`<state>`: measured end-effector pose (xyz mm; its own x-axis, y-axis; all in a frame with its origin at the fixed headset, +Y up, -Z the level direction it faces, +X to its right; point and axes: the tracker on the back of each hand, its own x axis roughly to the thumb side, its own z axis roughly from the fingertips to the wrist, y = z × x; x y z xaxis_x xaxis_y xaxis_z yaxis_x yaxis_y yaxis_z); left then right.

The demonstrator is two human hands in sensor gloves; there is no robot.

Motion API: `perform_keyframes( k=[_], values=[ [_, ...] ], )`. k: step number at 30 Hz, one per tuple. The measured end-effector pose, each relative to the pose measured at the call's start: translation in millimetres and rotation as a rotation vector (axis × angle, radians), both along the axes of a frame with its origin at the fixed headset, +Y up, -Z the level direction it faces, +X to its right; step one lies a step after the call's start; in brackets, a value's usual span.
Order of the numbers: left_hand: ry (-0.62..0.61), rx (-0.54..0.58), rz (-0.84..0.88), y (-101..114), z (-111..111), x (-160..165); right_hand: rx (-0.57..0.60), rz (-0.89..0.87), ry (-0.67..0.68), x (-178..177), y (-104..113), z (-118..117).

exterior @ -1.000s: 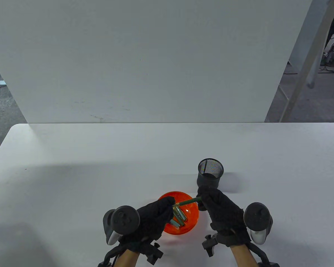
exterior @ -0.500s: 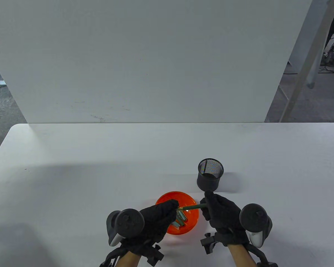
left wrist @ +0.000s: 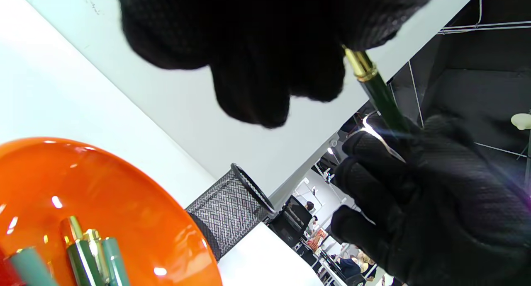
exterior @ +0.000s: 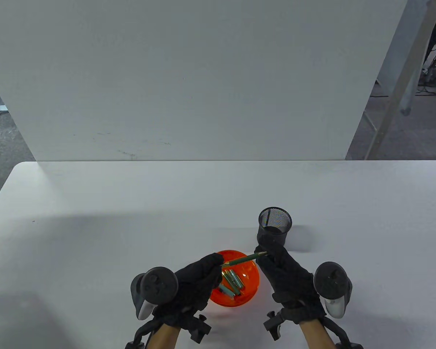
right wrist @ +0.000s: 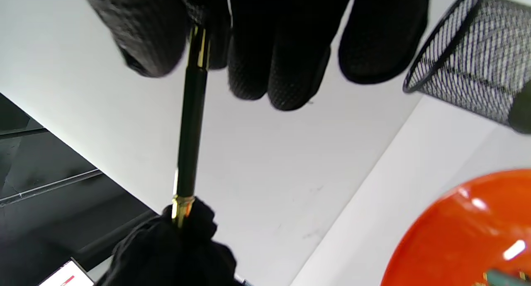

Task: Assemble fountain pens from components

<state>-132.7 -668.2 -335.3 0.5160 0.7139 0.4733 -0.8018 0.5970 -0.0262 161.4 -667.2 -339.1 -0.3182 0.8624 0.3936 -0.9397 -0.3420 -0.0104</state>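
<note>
A dark green pen (exterior: 244, 259) with gold bands is held above the orange bowl (exterior: 252, 281). My left hand (exterior: 211, 264) pinches its left end and my right hand (exterior: 270, 254) pinches its right end. The pen also shows in the left wrist view (left wrist: 377, 93) and in the right wrist view (right wrist: 191, 116), spanning between both gloves. Several green and gold pen parts (exterior: 232, 283) lie in the bowl, also seen in the left wrist view (left wrist: 83, 253).
A black mesh pen cup (exterior: 275, 227) stands just behind my right hand, also in the left wrist view (left wrist: 230, 213) and the right wrist view (right wrist: 468, 76). A white board (exterior: 189, 80) stands along the table's far edge. The white table (exterior: 94, 225) spreads to both sides.
Both hands lifted the pen slightly up and away from the bowl; the pen tilted, its right end rising toward the mesh cup. Its gold right end now shows at my right fingertips.
</note>
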Motion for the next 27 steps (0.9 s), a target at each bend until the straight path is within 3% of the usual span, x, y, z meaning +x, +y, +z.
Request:
perform_keyframes(
  k=[9, 18, 27],
  values=[
    [-0.003, 0.024, -0.06, 0.0, 1.1, 5.3, -0.032, 0.031, -0.024, 4.9, -6.3, -5.0],
    [-0.031, 0.048, -0.07, 1.9, 6.4, 10.5, -0.02, 0.051, -0.156, 6.5, -8.0, -1.9],
    [-0.006, 0.03, -0.05, 1.7, 2.3, 4.8, -0.077, -0.004, -0.02, 10.0, -9.8, -6.3]
  ],
)
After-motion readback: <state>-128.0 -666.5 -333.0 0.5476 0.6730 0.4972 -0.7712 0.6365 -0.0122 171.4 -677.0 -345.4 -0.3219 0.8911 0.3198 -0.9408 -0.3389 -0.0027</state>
